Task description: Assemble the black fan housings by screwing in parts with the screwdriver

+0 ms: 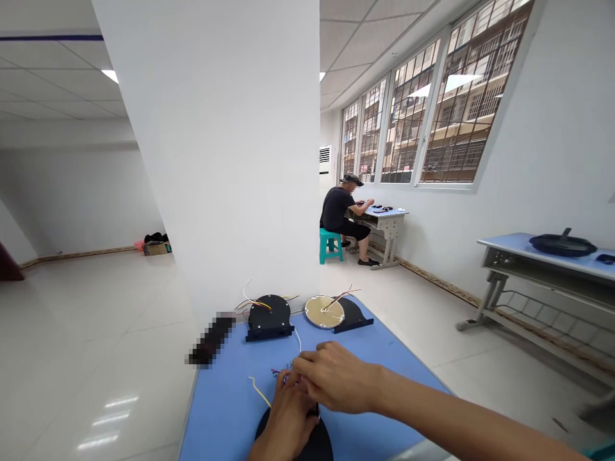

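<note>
Low in the view, my left hand is closed with bent fingers over a black rounded part on the table. Thin coloured wires poke out by its fingertips. Against it from the right, my right hand is closed in a pinch; whatever lies between its fingers is hidden. A yellow wire sticks up left of the black part. Behind the hands lies a black blower-shaped housing with loose wires. Right of that, another black housing carries a tan disc with wires at its centre.
The blue tabletop meets a white pillar at its far edge. A blurred dark object lies at the left edge. A person sits at another desk beyond. To the right, a desk holds a black pan-like object.
</note>
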Demonstrator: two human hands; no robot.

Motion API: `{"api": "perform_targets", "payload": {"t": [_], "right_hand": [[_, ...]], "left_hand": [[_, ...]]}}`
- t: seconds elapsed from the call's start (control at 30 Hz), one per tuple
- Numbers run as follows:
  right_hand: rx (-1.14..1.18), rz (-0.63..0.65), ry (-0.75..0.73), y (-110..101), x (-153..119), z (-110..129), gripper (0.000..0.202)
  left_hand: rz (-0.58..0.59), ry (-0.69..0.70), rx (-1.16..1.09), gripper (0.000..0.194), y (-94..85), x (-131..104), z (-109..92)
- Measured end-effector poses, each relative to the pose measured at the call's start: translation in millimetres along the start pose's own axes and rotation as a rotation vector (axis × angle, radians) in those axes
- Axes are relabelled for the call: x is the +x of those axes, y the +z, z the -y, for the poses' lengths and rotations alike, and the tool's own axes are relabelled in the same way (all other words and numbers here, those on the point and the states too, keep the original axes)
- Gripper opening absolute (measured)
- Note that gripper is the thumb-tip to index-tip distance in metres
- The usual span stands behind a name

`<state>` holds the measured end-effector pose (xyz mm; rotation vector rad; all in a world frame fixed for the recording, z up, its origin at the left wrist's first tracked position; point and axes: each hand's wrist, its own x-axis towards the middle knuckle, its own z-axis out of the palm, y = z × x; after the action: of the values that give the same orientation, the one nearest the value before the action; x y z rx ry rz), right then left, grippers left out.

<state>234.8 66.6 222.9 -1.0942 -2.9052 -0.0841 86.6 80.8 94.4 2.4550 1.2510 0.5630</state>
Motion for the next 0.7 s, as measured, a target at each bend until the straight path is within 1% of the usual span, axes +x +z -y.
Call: {"api": "perform_targets", "payload": {"t": [0.07, 0.1, 0.17, 0.23, 0.33, 0.37, 0.43, 0.5, 0.6, 0.7], "right_hand": [[0.027, -0.042, -0.074, 0.7, -0.5, -0.8, 0.023], [0.025, -0.052, -0.072, 0.9, -0.8, -1.1, 0.022], [-0.004, -0.040, -0.004, 1.2, -1.7, -1.2, 0.018], [-0.005, -0.028, 0.026, 1.1, -3.3, -1.4, 0.020], [0.062, -0.066, -0.059, 0.6, -6.9, -2.3, 0.025], [0.081, -0.067, -0.049, 0.7, -8.3, -2.8, 0.024], [0.104, -0.045, 0.032, 1.4, -11.1, -3.8, 0.022], [0.143, -0.032, 0.089, 2.7, -14.5, -5.1, 0.026], [0.226, -0.089, 0.033, 4.6, -21.1, -7.3, 0.031], [0.280, -0.147, 0.025, 4.6, -29.0, -10.0, 0.028]], "left_hand": [[-0.023, 0.001, -0.011, 0.020, -0.7, -1.8, -1.0], [-0.025, -0.004, -0.005, 0.022, -0.4, -2.8, -1.4], [-0.009, -0.014, 0.025, 0.020, 0.9, -4.5, -1.9], [0.003, -0.011, 0.067, 0.021, 2.8, -5.3, -2.0], [-0.021, 0.005, 0.103, 0.021, 5.5, -4.9, -1.6], [-0.023, 0.002, 0.113, 0.019, 6.0, -4.6, -1.4], [-0.013, -0.009, 0.122, 0.012, 6.5, -4.2, -1.2], [-0.006, -0.014, 0.132, 0.009, 6.8, -4.1, -2.1], [-0.011, -0.025, 0.152, 0.010, 7.0, -4.0, -6.7], [-0.012, -0.046, 0.180, 0.009, 3.7, -2.0, -13.2]]}}
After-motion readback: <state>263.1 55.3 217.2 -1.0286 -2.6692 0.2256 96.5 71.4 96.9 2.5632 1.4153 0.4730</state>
